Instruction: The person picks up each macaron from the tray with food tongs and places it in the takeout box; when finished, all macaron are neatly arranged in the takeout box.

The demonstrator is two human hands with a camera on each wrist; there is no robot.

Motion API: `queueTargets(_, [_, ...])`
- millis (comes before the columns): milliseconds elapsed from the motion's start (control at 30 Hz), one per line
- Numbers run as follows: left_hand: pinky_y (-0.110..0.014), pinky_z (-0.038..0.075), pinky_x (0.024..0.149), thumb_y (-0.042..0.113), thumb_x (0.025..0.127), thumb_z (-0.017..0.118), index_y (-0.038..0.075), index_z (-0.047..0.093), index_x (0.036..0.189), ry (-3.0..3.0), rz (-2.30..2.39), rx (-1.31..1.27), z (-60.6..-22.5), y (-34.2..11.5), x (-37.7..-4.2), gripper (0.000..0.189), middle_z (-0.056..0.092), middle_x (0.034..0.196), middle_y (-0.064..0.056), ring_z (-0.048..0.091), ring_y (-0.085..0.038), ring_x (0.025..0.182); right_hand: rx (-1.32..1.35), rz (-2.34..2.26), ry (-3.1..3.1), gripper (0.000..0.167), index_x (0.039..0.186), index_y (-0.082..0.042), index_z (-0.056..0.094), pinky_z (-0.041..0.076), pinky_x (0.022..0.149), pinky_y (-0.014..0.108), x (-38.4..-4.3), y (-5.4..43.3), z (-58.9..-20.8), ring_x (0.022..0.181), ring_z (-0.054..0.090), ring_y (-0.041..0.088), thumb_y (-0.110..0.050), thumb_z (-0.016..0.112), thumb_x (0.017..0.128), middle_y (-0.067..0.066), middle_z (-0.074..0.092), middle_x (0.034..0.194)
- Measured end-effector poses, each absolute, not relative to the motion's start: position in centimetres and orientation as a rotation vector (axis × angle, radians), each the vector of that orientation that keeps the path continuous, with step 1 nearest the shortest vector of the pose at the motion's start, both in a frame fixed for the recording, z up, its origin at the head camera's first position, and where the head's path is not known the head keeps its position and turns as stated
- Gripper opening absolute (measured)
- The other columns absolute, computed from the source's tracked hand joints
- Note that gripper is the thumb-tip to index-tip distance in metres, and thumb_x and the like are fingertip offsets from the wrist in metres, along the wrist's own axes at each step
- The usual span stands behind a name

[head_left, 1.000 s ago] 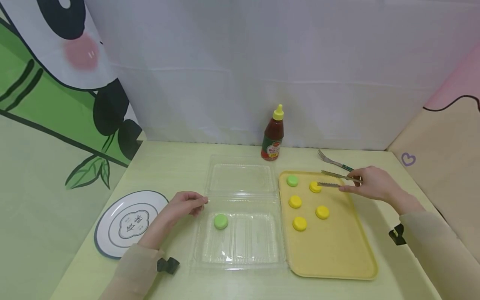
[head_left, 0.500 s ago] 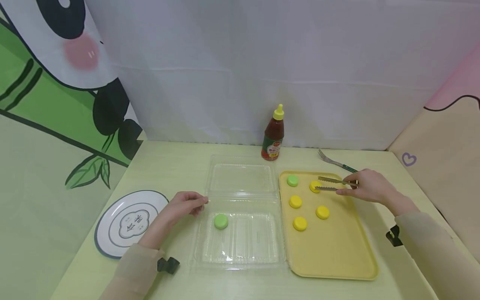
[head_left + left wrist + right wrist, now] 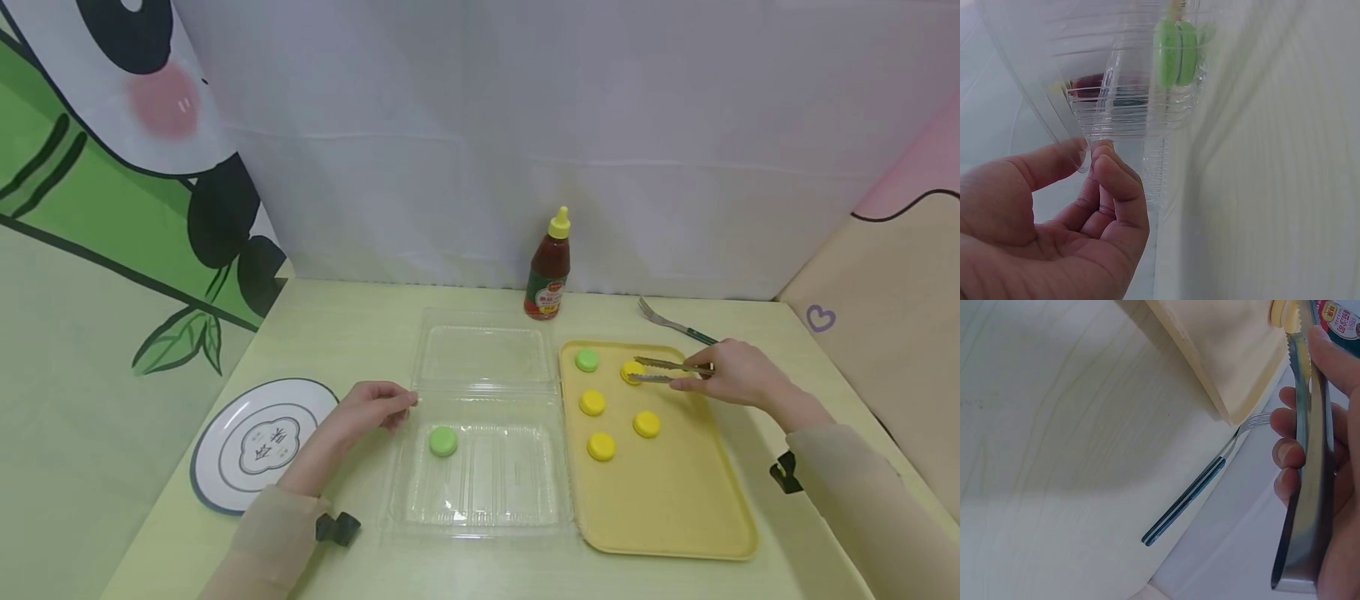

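My left hand pinches the left rim of an open clear plastic clamshell box between thumb and fingers, as the left wrist view shows. One green macaron lies in the box's near half. My right hand grips metal tongs, whose serrated tips point left over the yellow tray. Those tips straddle the yellow macaron at the tray's far side. Also on the tray are a green macaron and several more yellow macarons.
Behind the box stands a red sauce bottle with a yellow cap. A fork lies beyond the tray's far edge, partly behind the right hand. At the left is a white plate with a dark rim.
My right hand has shifted slightly left and toward me, bringing the tong tips around the far yellow macaron. The left hand keeps its place on the box rim.
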State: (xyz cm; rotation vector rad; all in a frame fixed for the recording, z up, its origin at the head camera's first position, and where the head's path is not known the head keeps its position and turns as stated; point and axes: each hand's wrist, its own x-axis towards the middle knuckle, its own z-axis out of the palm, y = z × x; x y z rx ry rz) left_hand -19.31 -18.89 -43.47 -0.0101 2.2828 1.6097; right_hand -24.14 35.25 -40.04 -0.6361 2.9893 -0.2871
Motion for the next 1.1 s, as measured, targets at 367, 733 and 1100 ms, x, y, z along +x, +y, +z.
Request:
queueTargets(367, [-0.028, 0.048, 0.068, 0.017, 0.098, 0.063, -0.009, 0.066, 0.102, 2.275, 1.626, -0.003, -43.5, -19.0, -19.3, 0.027, 0.059, 0.073, -0.003, 0.054, -0.014, 0.068, -0.717, -0.289, 2.999, 0.038, 0.099, -0.01, 0.079, 0.043, 0.059, 0.032, -24.1, 35.0, -39.6, 0.062, 0.05, 0.009, -0.046, 0.076, 0.086, -0.007, 0.07, 0.08])
queueTargets(733, [-0.027, 0.049, 0.068, 0.016, 0.099, 0.062, -0.009, 0.067, 0.105, 2.255, 1.636, -0.025, -43.5, -19.0, -19.2, 0.027, 0.06, 0.076, -0.003, 0.054, -0.014, 0.069, -0.731, -0.279, 3.004, 0.032, 0.093, -0.016, 0.079, 0.037, 0.057, 0.029, -24.1, 34.9, -39.7, 0.058, 0.044, 0.008, -0.048, 0.073, 0.088, -0.012, 0.059, 0.068])
queueTargets(1100, [-0.027, 0.048, 0.068, 0.016, 0.098, 0.063, -0.009, 0.066, 0.103, 2.25, 1.642, -0.019, -43.3, -18.9, -19.2, 0.026, 0.06, 0.075, -0.003, 0.054, -0.014, 0.069, -0.749, -0.27, 3.013, 0.035, 0.098, -0.012, 0.079, 0.045, 0.061, 0.033, -23.8, 34.3, -38.7, 0.061, 0.05, 0.007, -0.044, 0.075, 0.088, -0.007, 0.069, 0.078])
